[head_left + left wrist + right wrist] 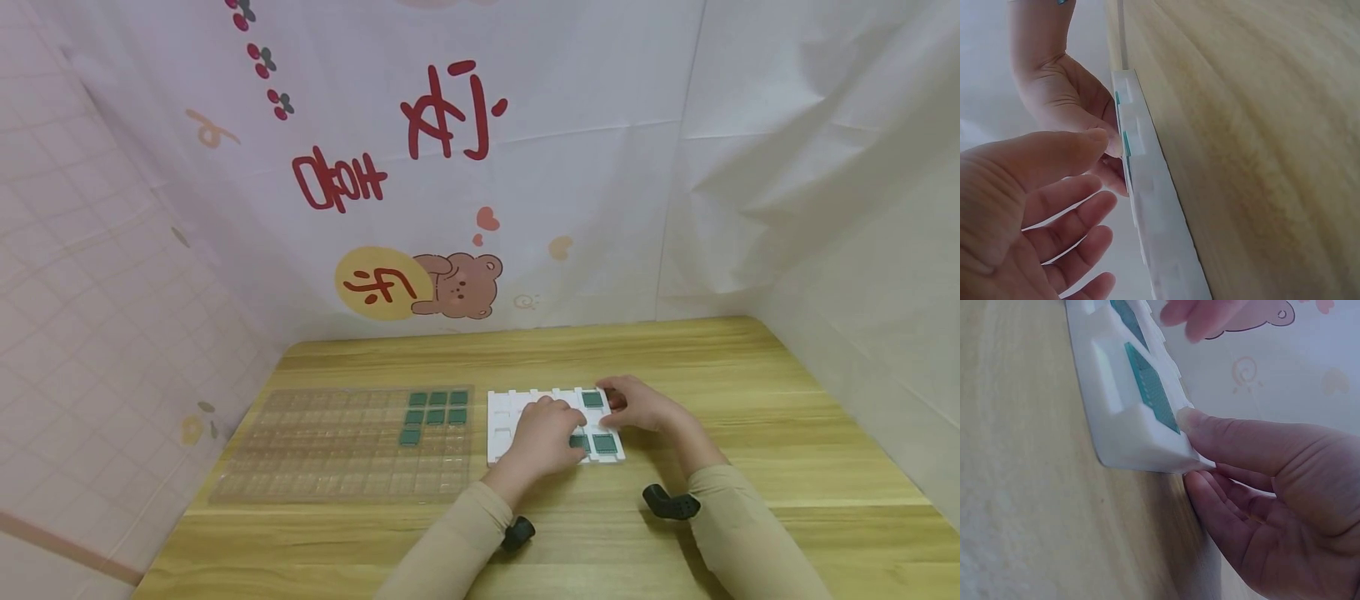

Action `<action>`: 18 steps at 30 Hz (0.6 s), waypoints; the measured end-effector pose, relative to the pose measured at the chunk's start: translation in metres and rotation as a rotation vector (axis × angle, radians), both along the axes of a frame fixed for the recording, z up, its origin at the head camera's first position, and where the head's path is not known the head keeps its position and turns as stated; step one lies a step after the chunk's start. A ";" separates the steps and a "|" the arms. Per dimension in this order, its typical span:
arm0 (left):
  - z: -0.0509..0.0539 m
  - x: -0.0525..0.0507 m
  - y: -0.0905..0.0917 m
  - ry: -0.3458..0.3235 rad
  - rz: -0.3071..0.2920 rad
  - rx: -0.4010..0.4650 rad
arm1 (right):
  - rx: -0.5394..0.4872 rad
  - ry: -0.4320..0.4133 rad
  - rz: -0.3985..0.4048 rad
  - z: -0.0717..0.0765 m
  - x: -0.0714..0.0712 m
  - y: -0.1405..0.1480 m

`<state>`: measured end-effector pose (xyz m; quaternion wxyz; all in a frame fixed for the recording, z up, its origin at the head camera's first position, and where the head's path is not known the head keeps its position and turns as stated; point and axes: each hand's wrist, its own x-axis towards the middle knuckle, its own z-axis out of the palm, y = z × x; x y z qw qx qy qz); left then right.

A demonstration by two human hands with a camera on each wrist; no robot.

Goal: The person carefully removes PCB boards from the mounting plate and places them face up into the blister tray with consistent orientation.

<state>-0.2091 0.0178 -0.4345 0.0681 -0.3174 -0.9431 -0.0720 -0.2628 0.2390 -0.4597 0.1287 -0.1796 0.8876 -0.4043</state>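
A white tray point(498, 407) with square pockets lies on the wooden table, several green square chips in its right part. One chip point(604, 444) sits in the near right pocket, another chip point(592, 400) in the far right one. Over the tray's middle hovers my left hand point(546, 435), fingers apart and loosely bent; the left wrist view shows nothing between them. My right hand point(637, 405) pinches the tray's right edge. The right wrist view shows its thumb point(1229, 440) on top, beside a green chip point(1152, 387), with fingers under the rim. The left hand covers some pockets.
To the left lies a clear plastic tray point(315, 421) with many compartments. Several green chips point(437, 399) fill its far right corner. The wooden table point(585, 533) meets a printed white cloth point(600, 275) at the back and cloth walls at both sides.
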 end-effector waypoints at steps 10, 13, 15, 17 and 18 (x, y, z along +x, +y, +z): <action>-0.002 -0.001 0.002 -0.016 0.013 -0.039 | -0.008 0.024 0.022 -0.001 -0.001 0.001; -0.003 -0.001 0.003 -0.020 0.018 -0.045 | -0.009 0.027 0.022 -0.002 -0.002 0.001; -0.003 -0.001 0.004 -0.020 0.023 -0.051 | -0.007 0.029 0.025 -0.001 -0.002 0.001; -0.004 -0.001 0.005 -0.019 0.027 -0.059 | -0.005 0.025 0.023 -0.001 -0.002 0.000; -0.003 -0.001 0.006 -0.021 0.028 -0.064 | -0.005 0.023 0.023 -0.001 -0.002 0.000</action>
